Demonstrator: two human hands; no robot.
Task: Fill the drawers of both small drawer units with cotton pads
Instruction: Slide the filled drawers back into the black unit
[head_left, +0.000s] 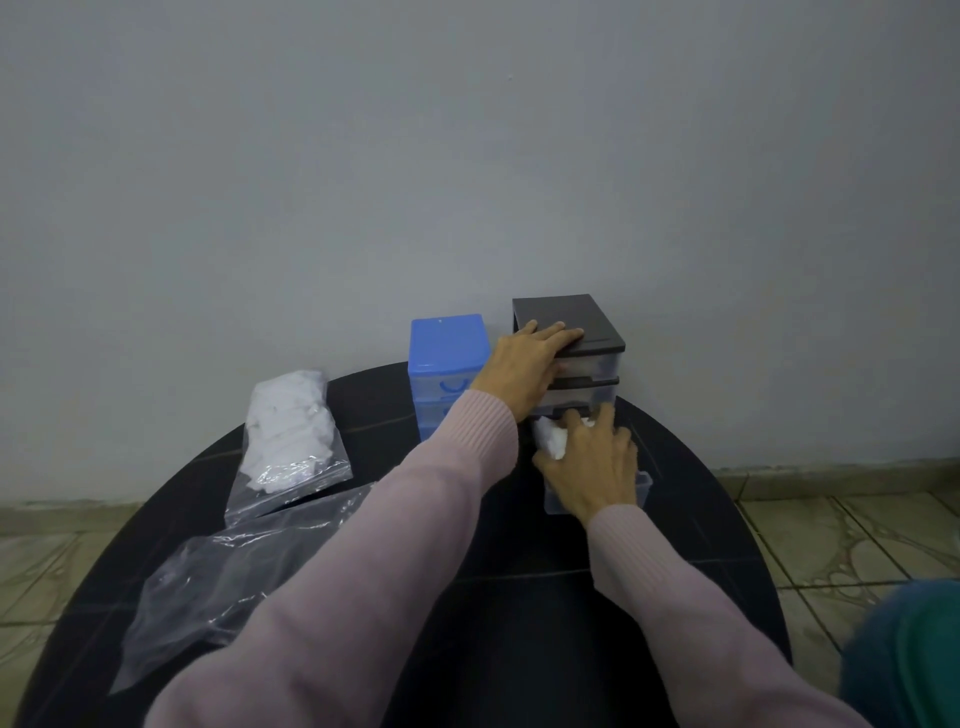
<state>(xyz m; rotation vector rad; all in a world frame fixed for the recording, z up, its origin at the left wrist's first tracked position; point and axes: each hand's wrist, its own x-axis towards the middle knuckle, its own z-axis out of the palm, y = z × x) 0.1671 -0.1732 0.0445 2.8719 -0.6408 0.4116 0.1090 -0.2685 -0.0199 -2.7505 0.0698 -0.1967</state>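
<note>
on the round dark surface (519, 597), an empty clear bag (223, 587) lies at the near left, with a bag of cotton pads (288, 426) just beyond it. further right the blue drawer unit (448, 364) stands against the wall, and beside it is the black drawer unit (576, 338), where the left hand (524, 364) lies flat, fingers straight on the lid. below it the right hand (592, 462) reaches into the pulled-out bottom drawer (641, 486), its grip curled on white cotton pads (551, 441).

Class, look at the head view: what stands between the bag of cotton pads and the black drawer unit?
The blue drawer unit stands between the bag of cotton pads and the black drawer unit, as the head view shows.
</note>
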